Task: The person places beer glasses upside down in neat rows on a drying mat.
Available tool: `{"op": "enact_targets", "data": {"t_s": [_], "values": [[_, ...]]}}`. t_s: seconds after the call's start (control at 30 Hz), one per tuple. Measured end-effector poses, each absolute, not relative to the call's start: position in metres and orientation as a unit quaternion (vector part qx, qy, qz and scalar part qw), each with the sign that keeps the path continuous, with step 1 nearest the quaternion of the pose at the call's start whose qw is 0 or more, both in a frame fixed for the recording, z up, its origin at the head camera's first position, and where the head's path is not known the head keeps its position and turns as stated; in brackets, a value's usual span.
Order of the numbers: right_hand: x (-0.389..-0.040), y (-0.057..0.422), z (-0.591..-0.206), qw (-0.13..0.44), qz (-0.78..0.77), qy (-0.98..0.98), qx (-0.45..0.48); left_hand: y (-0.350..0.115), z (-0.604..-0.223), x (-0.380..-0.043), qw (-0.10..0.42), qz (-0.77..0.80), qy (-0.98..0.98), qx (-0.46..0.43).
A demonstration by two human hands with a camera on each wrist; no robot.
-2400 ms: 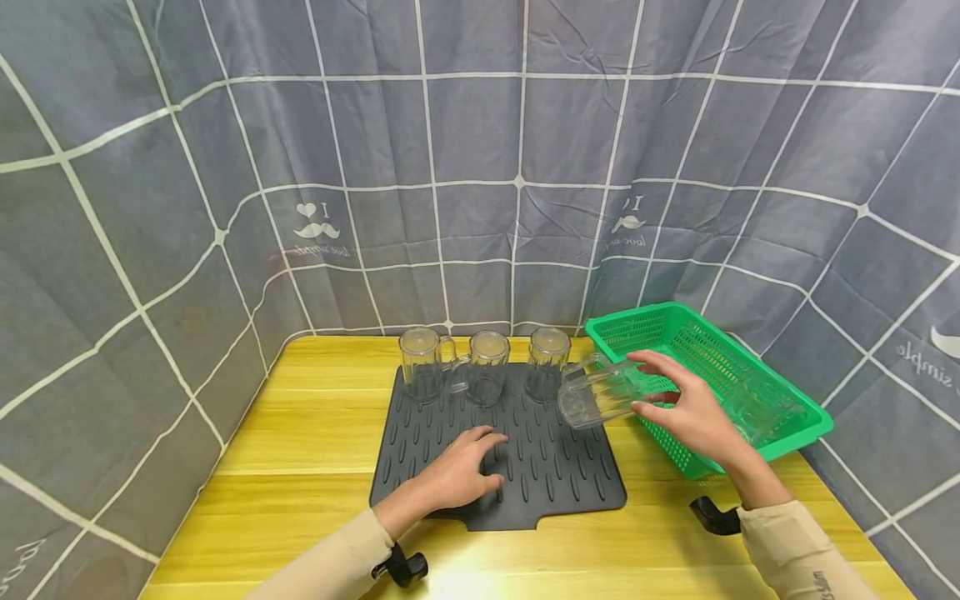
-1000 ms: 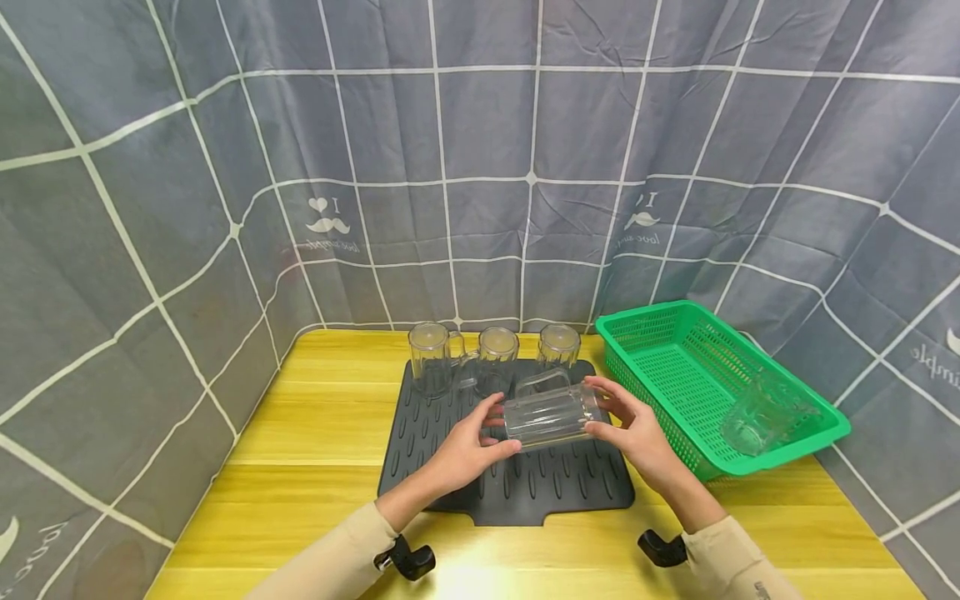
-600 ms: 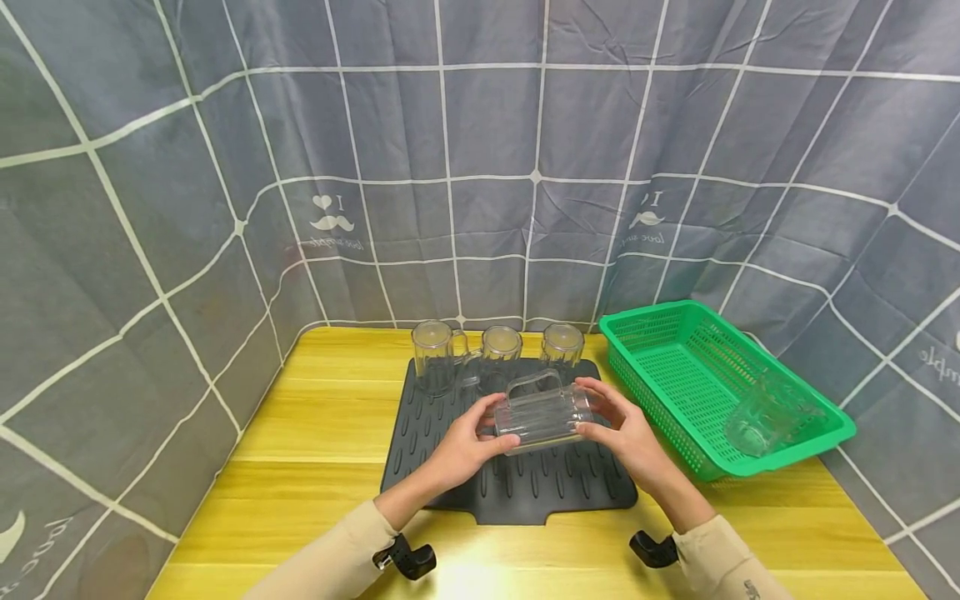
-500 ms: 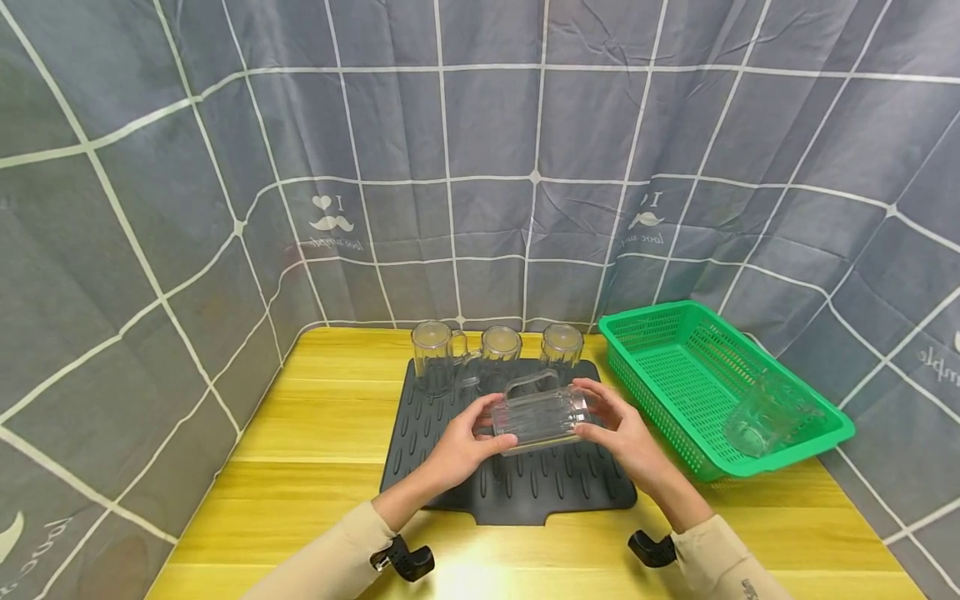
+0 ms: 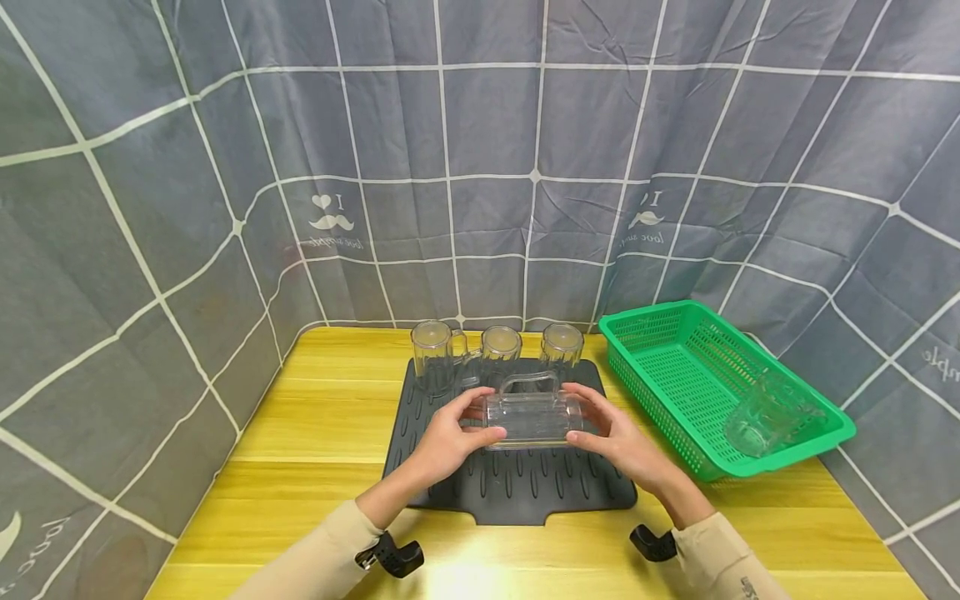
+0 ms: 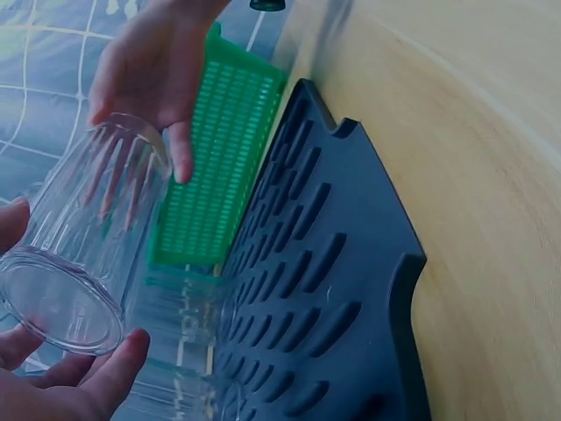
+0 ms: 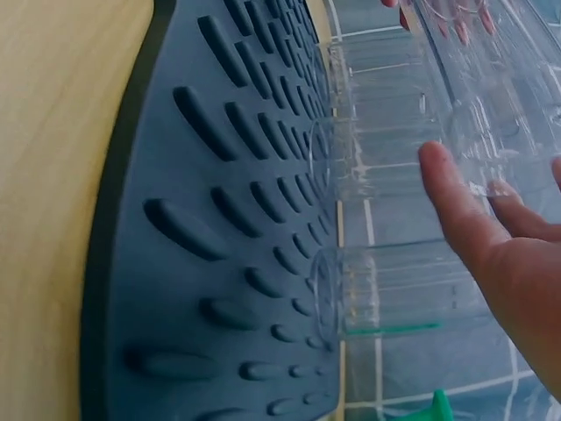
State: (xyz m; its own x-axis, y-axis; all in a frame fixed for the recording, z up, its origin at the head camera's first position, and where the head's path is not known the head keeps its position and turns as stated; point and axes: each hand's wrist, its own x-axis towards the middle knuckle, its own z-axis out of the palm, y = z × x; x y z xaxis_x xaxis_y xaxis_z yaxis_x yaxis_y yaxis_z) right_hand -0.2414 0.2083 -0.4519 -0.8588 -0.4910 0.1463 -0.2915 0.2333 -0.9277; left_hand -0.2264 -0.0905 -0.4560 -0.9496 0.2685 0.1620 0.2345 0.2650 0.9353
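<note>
A clear glass mug lies on its side in the air over the black ridged mat, its handle pointing toward the back. My left hand grips the base end, with thumb in front and fingertips behind, as the left wrist view shows. At the mug's other end, my right hand holds the rim between its thumb and fairly extended fingers. Behind them, three more glass mugs stand along the mat's far edge: a left one, a middle one and a right one.
A green plastic basket stands on the right, with clear glassware lying inside. Beneath everything is a yellow wooden table. A grey checked curtain encloses the back and sides.
My right hand has carried the mug leftward from beside the basket to above the mat. My left hand has taken hold of its base end. Most recently the mug has levelled and shifted slightly left.
</note>
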Motion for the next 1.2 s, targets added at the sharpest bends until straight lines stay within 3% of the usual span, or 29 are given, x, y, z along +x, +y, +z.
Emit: {"op": "enact_targets", "data": {"t_s": [0.4, 0.8, 1.2], "values": [[-0.246, 0.231, -0.437, 0.103, -0.503, 0.807, -0.290, -0.112, -0.447, -0.221, -0.011, 0.560, 0.817, 0.133], [-0.253, 0.266, -0.423, 0.006, -0.427, 0.858, -0.284, -0.136, -0.445, -0.222, -0.026, 0.519, 0.845, 0.128], [-0.257, 0.293, -0.406, -0.040, -0.357, 0.896, -0.262, -0.157, -0.434, -0.221, -0.021, 0.460, 0.878, 0.130]]}}
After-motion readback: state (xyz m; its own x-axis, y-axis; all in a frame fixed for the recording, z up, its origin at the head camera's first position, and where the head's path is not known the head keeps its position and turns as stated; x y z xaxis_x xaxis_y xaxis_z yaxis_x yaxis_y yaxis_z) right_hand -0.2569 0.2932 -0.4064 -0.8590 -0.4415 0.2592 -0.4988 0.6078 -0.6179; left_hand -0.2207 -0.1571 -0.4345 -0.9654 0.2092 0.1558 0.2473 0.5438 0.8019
